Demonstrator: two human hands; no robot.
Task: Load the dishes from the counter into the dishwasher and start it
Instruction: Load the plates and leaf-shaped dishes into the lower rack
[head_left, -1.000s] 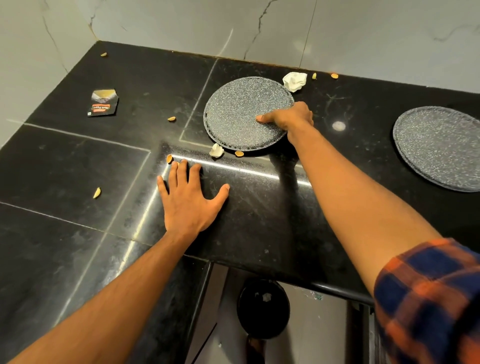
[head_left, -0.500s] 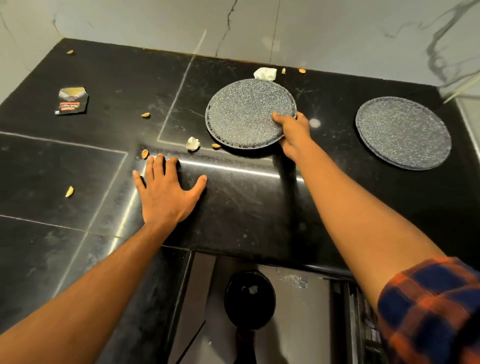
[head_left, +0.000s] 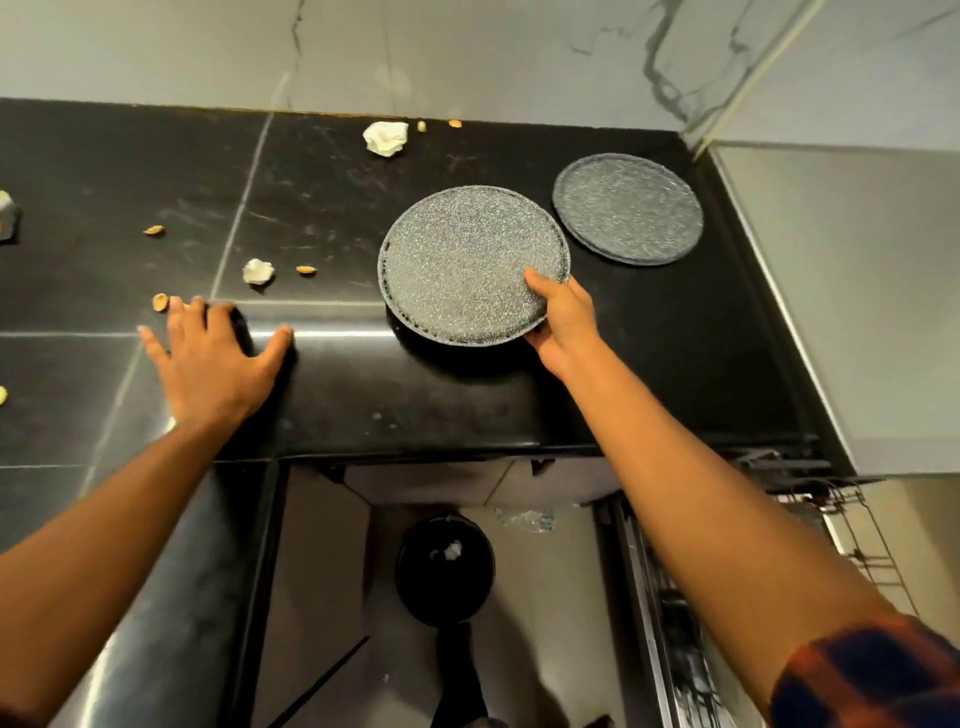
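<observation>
Place: home kitchen, viewed from above at the end of a worktop.
Bench: polished black stone laid in slabs with pale joints, glossy along the front edge.
Wall: grey-white marble-look panels with dark veins, directly behind the bench.
Dishes: two round speckled grey plates, the near plate and the far plate, close together at the bench's right end.
Leftovers: crumpled paper napkin and small tan food scraps scattered over the stone.
Appliance: wire dishwasher rack below the bench's right end, under a grey steel-look panel.
Floor: round black bin below the bench edge, a white scrap inside.
</observation>
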